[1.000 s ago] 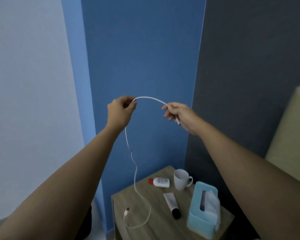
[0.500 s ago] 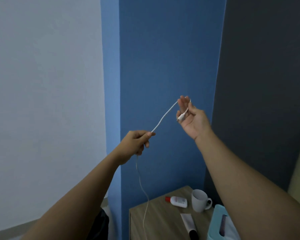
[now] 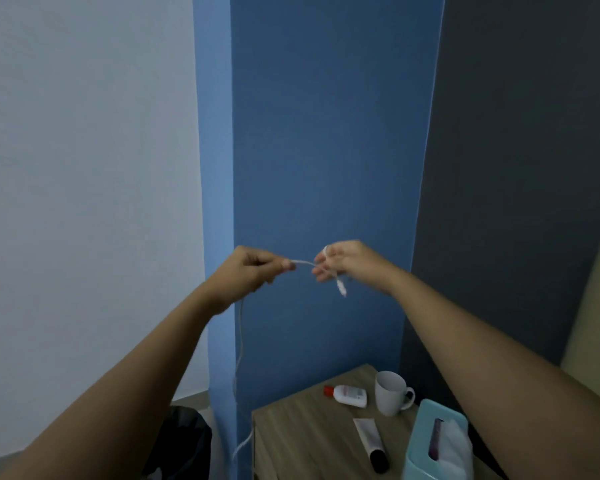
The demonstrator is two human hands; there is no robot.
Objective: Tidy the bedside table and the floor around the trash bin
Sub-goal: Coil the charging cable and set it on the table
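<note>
A thin white cable [image 3: 239, 344] hangs in the air in front of the blue wall. My left hand [image 3: 248, 271] pinches it between thumb and fingers, and the long end drops from there past the table's left edge. My right hand [image 3: 343, 261] holds the other end, looped over its fingers, with the plug dangling just below. Both hands are close together, well above the wooden bedside table [image 3: 298, 431]. A dark trash bin [image 3: 184, 441] shows partly behind my left forearm.
On the table lie a small white bottle with a red cap [image 3: 349, 395], a white mug [image 3: 390, 393], a white tube with a black cap [image 3: 371, 443] and a light blue tissue box [image 3: 426, 448]. A beige headboard [image 3: 596, 306] stands at the right.
My hands have come down and close together, the left one rising level with the right. The stretch of cable between them has shortened and now loops on my right fingers. The view shifted.
</note>
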